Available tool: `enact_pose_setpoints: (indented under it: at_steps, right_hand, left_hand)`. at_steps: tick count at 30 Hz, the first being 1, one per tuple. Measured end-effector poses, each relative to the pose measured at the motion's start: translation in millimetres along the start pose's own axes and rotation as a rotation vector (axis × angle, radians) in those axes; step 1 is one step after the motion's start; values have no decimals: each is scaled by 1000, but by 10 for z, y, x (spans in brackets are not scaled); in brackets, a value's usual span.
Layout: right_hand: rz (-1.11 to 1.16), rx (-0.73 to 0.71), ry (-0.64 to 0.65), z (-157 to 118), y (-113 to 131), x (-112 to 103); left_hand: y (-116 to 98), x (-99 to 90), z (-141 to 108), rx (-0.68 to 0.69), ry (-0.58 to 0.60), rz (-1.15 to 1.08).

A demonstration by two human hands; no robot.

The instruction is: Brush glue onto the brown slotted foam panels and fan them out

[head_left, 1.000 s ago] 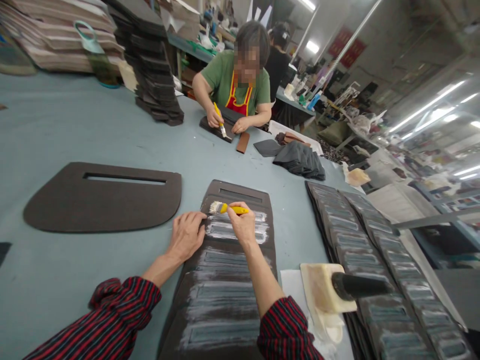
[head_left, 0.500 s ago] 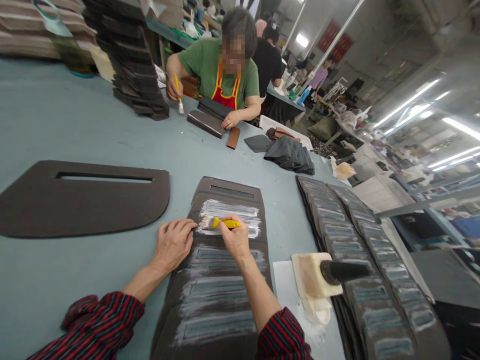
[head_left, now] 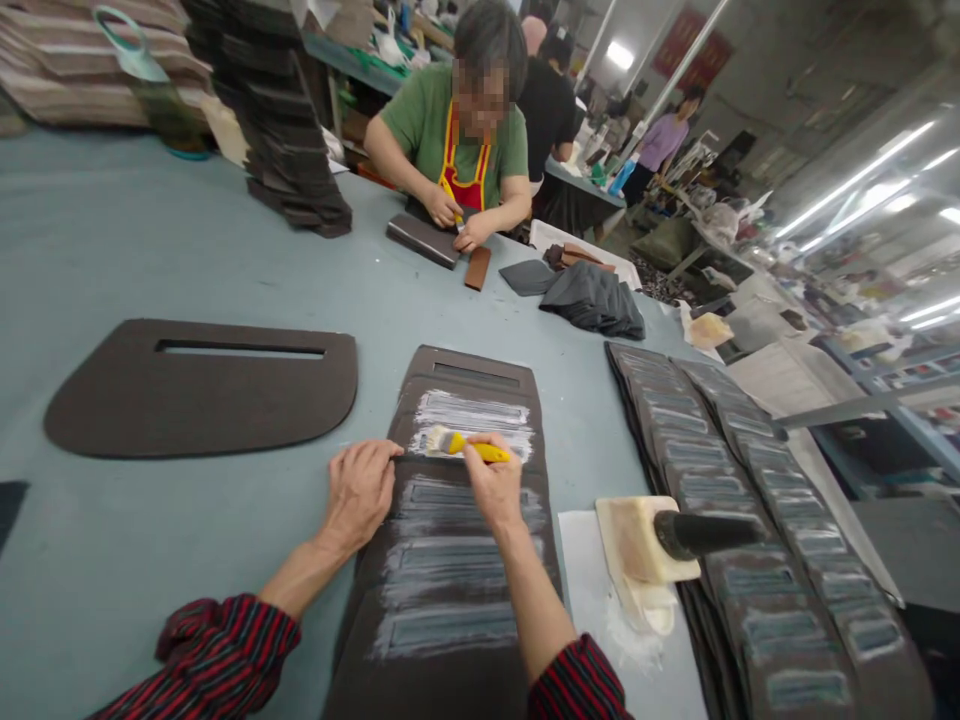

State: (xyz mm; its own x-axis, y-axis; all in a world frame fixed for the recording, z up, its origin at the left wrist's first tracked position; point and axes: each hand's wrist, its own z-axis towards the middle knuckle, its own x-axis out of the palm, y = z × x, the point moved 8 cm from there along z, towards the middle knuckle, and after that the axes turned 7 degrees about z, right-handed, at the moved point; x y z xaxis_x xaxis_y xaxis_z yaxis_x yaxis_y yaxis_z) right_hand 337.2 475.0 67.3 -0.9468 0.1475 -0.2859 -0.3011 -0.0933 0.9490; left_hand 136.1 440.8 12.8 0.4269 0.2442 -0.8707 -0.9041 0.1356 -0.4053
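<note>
My right hand [head_left: 495,485] grips a paintbrush [head_left: 487,453] by its yellow handle. Its pale bristles rest on a dark slotted panel, at the left part of a wet white streaked patch [head_left: 472,410]. This panel tops a row of overlapping dark panels [head_left: 427,685], several of which carry whitish smears around their slots. Against the row's left edge lies my left hand [head_left: 364,490], palm down with fingers stretched out, fingertips touching the panel beside the white patch. A single dark panel [head_left: 225,390] with one long slot lies flat to the left.
Right of the row, a cream container [head_left: 645,530] with a black cone stands on white paper [head_left: 581,560]. Smeared overlapping panels [head_left: 720,500] lie farther right. Across the table [head_left: 247,270], a co-worker [head_left: 427,130] brushes a dark piece. A tall dark stack [head_left: 277,120] stands at the back left.
The brush has moved slightly right along the panel, and the white patch looks denser. The camera view has shifted a little. The co-worker's brush has come right, onto the dark piece.
</note>
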Motion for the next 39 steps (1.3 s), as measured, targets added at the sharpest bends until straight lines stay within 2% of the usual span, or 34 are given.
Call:
enact_pose_setpoints:
  at_steps: [2, 3, 4, 6, 8, 9, 12, 14, 16, 18, 20, 22, 24, 25, 27, 30, 32, 34, 36, 38, 39]
  right_hand:
    - [38, 8, 88, -5, -2, 296]
    - [39, 28, 86, 5, -38, 326]
    - [24, 50, 52, 17, -81, 281]
    - [-41, 74, -71, 25, -128, 58]
    - [-92, 59, -163, -7, -81, -134]
    - [-95, 47, -171, -34, -38, -162]
    - [-42, 53, -80, -131, 47, 11]
    - [-17, 80, -1, -184, 39, 192]
    - [-22, 121, 19, -200, -13, 277]
    - [-89, 141, -40, -187, -40, 238]
    - [-179, 98, -107, -174, 19, 178]
    - [-221, 38, -88, -179, 98, 198]
    - [-201, 36, -25, -196, 86, 212]
    - [-193, 59, -12, -200, 36, 162]
    - [-209, 111, -57, -185, -110, -112]
    - [-297, 140, -186, -117, -304, -784]
    - [-419, 129, -263, -74, -324, -1163]
    - [-548, 85, -329, -73, -220, -1296]
    - [-562, 16, -342, -126, -54, -1108]
    - [-440, -52, -256, -201, 76, -686]
    - [-370, -86, -167, -235, 114, -442]
  left_hand:
    - [-72, 26, -78, 66, 38, 40]
    - [-93, 42, -102, 86, 54, 56]
    - [-102, 53, -116, 93, 66, 66]
    - [-103, 54, -121, 83, 71, 63]
    - [-91, 23, -127, 54, 56, 41]
    - [-84, -4, -140, 36, 42, 29]
    - [-89, -67, -235, 16, 18, 29]
    - [-131, -68, -317, 53, 41, 61]
    - [-175, -44, -380, 95, 80, 98]
    - [-201, -25, -407, 112, 102, 128]
    - [-216, -15, -408, 114, 104, 153]
    - [-229, -10, -405, 115, 92, 175]
    - [-239, -4, -411, 119, 80, 190]
    - [-242, -1, -416, 123, 77, 195]
    - [-247, 1, -426, 129, 75, 202]
    - [-257, -12, -425, 133, 76, 205]
    - [-269, -20, -417, 132, 77, 209]
    - [-283, -20, -412, 131, 75, 218]
    - [-295, -11, -413, 129, 70, 229]
    - [-302, 5, -419, 129, 62, 242]
    - [-304, 14, -422, 131, 60, 249]
